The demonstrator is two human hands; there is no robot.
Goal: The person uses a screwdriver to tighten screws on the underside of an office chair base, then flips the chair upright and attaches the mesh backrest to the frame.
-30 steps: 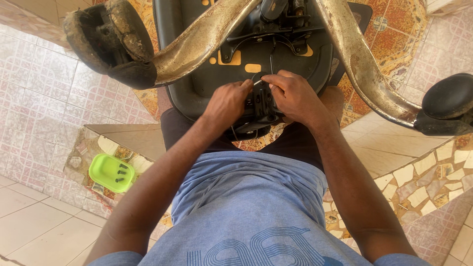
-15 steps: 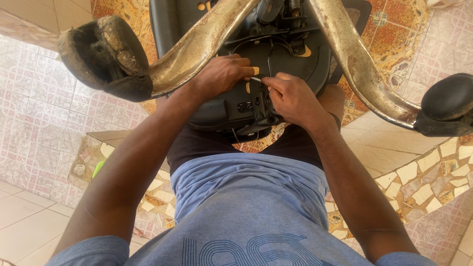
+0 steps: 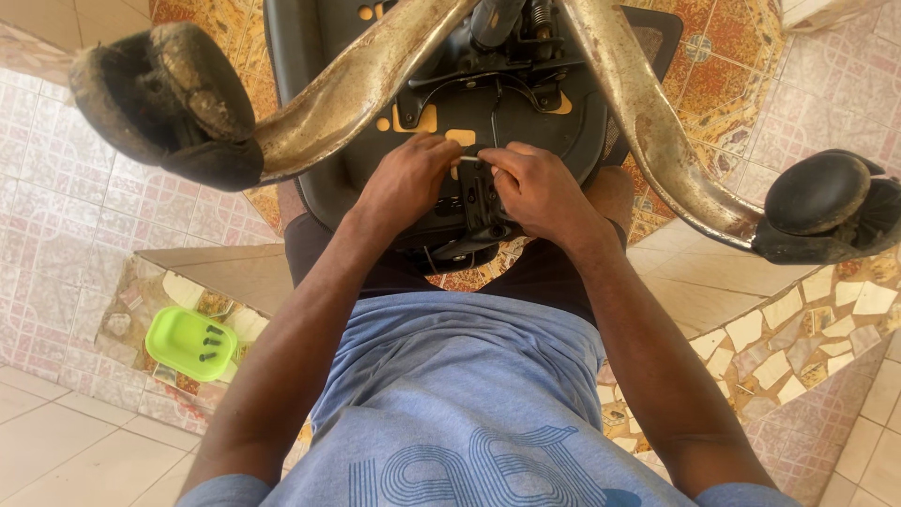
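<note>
An upturned office chair rests against my lap, its black seat underside [image 3: 310, 141] facing up. Two worn metal base legs [image 3: 366, 80] spread toward me, each ending in a dirty black caster [image 3: 169, 103]. My left hand [image 3: 408, 183] and my right hand [image 3: 535, 192] meet at the black mechanism plate [image 3: 474, 202] under the seat. Fingertips of both hands pinch a small thin metal piece [image 3: 472, 160] between them. What that piece is cannot be made out.
A lime green tray [image 3: 192, 343] with a few dark screws lies on the mosaic floor at my lower left. The right caster [image 3: 821, 202] hangs over the tiles. Patterned tiles and a raised tiled ledge [image 3: 779, 338] surround me.
My left hand has shifted up from the mechanism to meet the right at the small metal piece. The view has tilted, bringing the green tray back into sight.
</note>
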